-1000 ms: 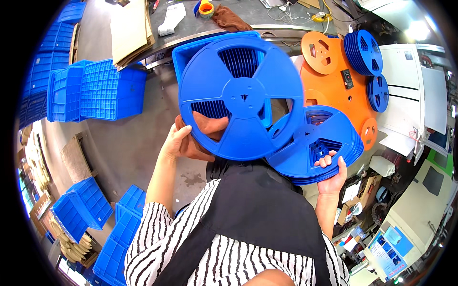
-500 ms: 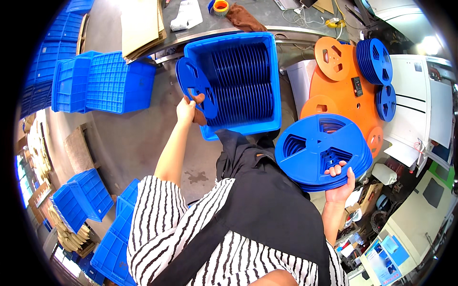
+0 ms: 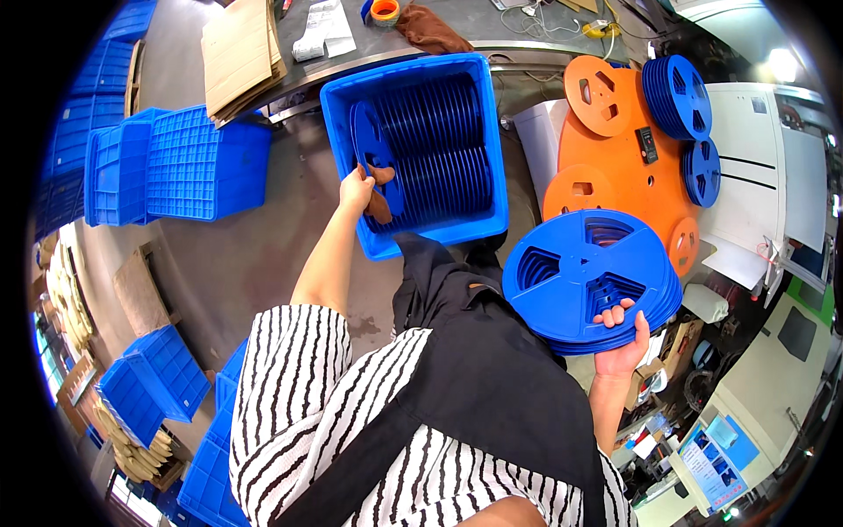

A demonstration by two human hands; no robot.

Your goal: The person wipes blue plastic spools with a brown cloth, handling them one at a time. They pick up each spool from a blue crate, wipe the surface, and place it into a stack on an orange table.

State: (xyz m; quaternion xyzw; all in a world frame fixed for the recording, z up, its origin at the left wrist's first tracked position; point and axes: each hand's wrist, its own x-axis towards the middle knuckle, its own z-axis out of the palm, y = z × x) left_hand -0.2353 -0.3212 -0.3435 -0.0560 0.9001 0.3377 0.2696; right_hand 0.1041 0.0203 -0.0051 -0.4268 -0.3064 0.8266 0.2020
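A blue plastic reel (image 3: 367, 132) stands on edge within the left side of a blue bin (image 3: 500, 167). My left hand (image 3: 360, 188) grips this reel through its opening, with brown coverings showing on some fingers. Beside it, two rows of blue reels (image 3: 430, 180) stand packed on edge in the bin. On the right, a stack of blue reels (image 3: 575, 307) lies roughly flat, its spoked top reel facing up. My right hand (image 3: 625, 338) is closed round the stack's near right rim, fingers hooked into a cutout of the reels.
An orange table (image 3: 615, 189) at the right carries orange discs (image 3: 604, 95), upright blue reels (image 3: 672, 97) and a small black device (image 3: 647, 145). Beyond the bin is a grey workbench (image 3: 492, 22) with cardboard sheets (image 3: 235, 53). Blue crates (image 3: 206, 162) stand at left.
The reel in my left hand has moved rightward into the bin, closer to the packed rows. My right hand keeps hold of the stack. The whole view has shifted slightly.
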